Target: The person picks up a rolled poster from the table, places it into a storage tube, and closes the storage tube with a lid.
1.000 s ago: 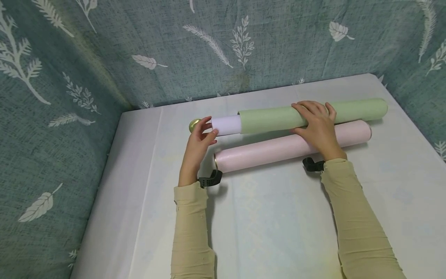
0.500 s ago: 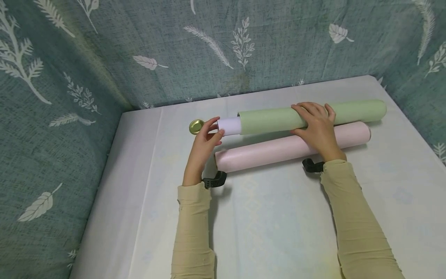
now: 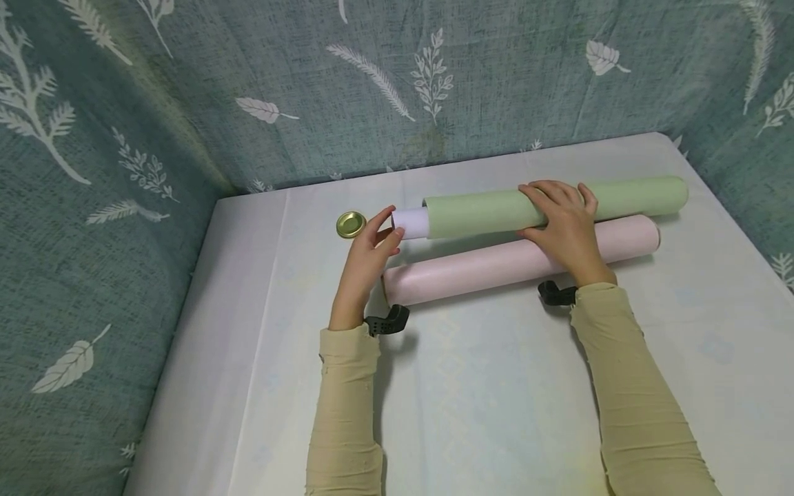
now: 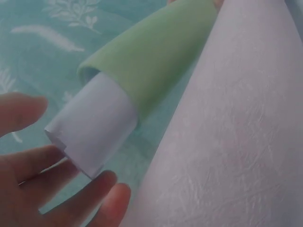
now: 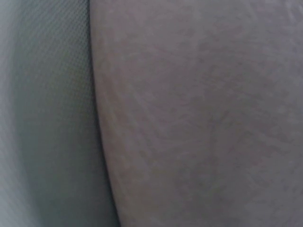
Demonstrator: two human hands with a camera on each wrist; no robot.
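Observation:
A white paper roll [image 3: 412,224] sticks out of the left end of a light green tube [image 3: 477,213]. At the roll's outer end is my left hand [image 3: 364,265], its fingers spread and touching the rim. In the left wrist view the thumb [image 4: 21,112] stands apart from the roll, and the fingers [image 4: 102,184] lie at its edge. My right hand [image 3: 566,234] grips the green tube around its middle from above, the wrist over a pink tube [image 3: 477,273]. The right wrist view shows only close, blurred surfaces, without the fingers.
A round gold lid [image 3: 351,224] lies on the white-covered table [image 3: 484,399], left of the paper roll. The pink tube lies in front of the green one, slightly slanted. Behind the table hangs a green leaf-patterned cloth [image 3: 515,83].
My left hand has moved right, and the paper roll has slid further into the green tube. The gold lid shows more fully. My right hand has stayed on the green tube.

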